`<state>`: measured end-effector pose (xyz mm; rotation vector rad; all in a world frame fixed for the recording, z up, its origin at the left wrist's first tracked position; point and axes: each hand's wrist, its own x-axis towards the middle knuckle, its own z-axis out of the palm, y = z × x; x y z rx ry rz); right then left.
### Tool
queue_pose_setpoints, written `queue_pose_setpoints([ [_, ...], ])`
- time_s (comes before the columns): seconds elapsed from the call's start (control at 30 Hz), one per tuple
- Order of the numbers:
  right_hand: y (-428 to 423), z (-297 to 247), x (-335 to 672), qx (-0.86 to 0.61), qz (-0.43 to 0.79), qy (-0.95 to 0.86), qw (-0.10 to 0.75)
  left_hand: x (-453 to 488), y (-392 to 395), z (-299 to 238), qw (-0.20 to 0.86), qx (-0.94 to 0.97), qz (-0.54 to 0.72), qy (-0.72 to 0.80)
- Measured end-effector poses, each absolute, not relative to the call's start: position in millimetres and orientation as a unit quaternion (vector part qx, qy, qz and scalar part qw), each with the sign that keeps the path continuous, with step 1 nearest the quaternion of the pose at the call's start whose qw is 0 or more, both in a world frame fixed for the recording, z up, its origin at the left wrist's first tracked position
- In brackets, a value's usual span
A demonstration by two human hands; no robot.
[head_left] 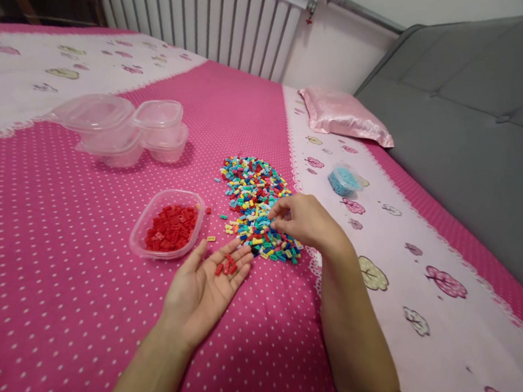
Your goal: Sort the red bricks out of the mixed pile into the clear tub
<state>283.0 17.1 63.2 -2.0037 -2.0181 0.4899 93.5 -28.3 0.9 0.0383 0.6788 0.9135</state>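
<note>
My left hand lies palm up with its fingers stretched out, carrying several small red building bricks on the fingers. Over the right side of a mixed pile of coloured building bricks is my right hand, thumb and fingertips drawn together in a pinch. Whatever may be between those fingertips is too small to make out. Just beyond my left hand stands a clear plastic container holding many red bricks. A few loose bricks, including a yellow one, lie between container and pile.
Stacked clear containers stand at the far left on the pink dotted bedspread. A small tub of blue bricks sits right of the pile. A pink pillow, grey headboard and white radiator border the bed.
</note>
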Motion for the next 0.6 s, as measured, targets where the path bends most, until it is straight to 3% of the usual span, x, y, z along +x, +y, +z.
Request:
queue_pose_setpoints([
  [0.3,23.6,57.5,268.7,-0.715,0.176,-0.676,-0.025,93.4,-28.3,1.1,0.840,0.022,0.433,0.327],
  [0.6,28.3,47.8,270.2,-0.726,0.156,-0.668,-0.035,94.2,-28.6,2.8,0.837,0.019,0.433,0.334],
])
